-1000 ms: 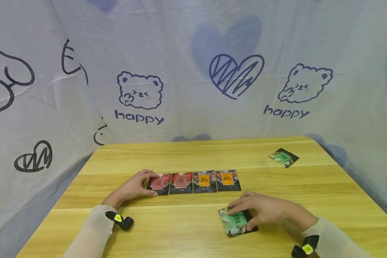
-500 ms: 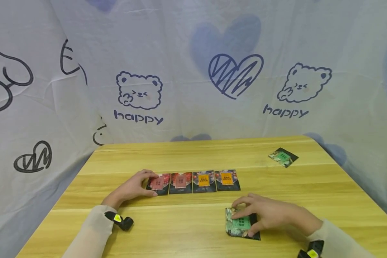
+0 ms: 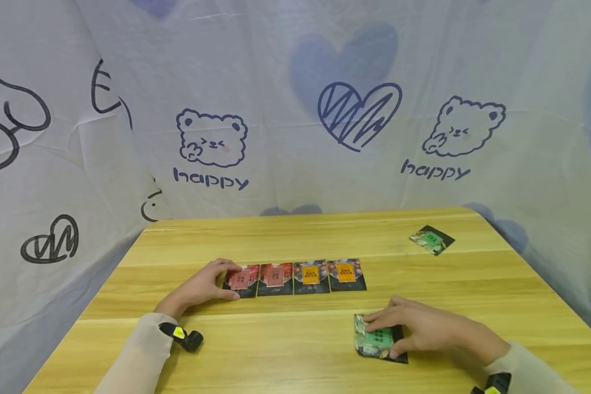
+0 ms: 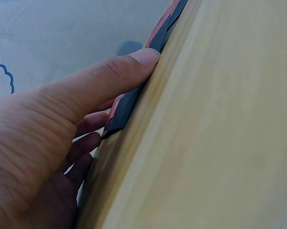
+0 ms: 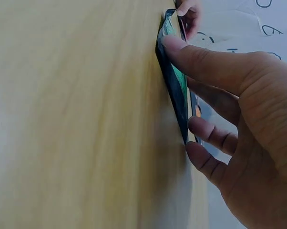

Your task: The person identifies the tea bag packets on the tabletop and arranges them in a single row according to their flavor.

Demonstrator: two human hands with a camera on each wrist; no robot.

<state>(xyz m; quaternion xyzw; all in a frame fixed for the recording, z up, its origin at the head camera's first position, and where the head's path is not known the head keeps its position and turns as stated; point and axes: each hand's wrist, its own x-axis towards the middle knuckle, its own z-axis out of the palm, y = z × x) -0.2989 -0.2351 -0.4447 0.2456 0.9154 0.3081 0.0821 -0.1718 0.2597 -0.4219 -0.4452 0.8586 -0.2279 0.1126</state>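
Packets (image 3: pixel 276 276), two red (image 3: pixel 239 280), two orange (image 3: pixel 310 275), two green (image 3: pixel 379 338)

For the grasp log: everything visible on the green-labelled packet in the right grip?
The green-labelled packet looks like glossy film, roughly rectangular, buckled: pale-green picture, dark section, green label with unreadable characters. It sits on the near side of the row of four packets, towards its right end. The right grip holds it, thumb by the near edge, fingers over its face; contact with the table is unclear.

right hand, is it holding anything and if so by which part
The right hand holds the nearer green packet, thumb at its near edge, a finger on its printed face.
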